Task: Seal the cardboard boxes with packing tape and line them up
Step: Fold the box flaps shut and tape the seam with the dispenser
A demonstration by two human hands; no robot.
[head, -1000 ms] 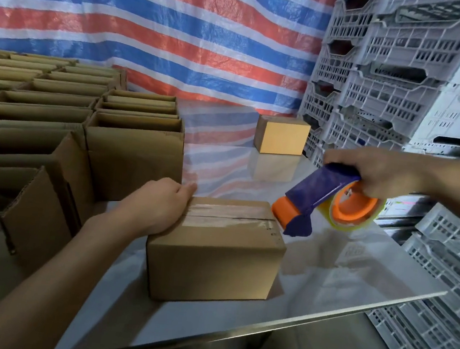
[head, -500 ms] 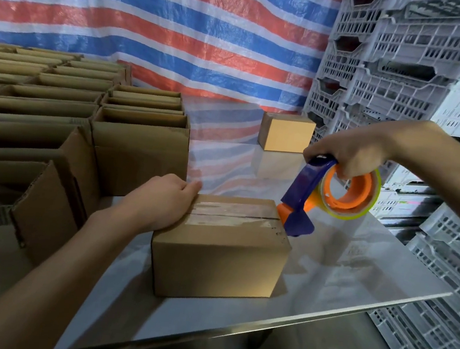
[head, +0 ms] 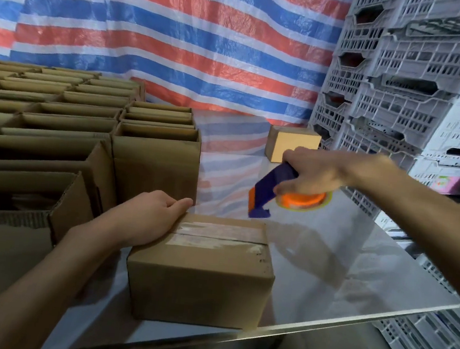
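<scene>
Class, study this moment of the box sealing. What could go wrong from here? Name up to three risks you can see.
The taped box sits close to the table's front edge; a shove from the left hand resting on it might tip it off.
Its tape looks wrinkled along the seam, so the seal may lift.
The tape dispenser in the right hand points nose-down and could snag.

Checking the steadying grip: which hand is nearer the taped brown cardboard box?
Left. The left hand rests atop the box; the right hand holds a blue-and-orange tape dispenser beyond it.
</scene>
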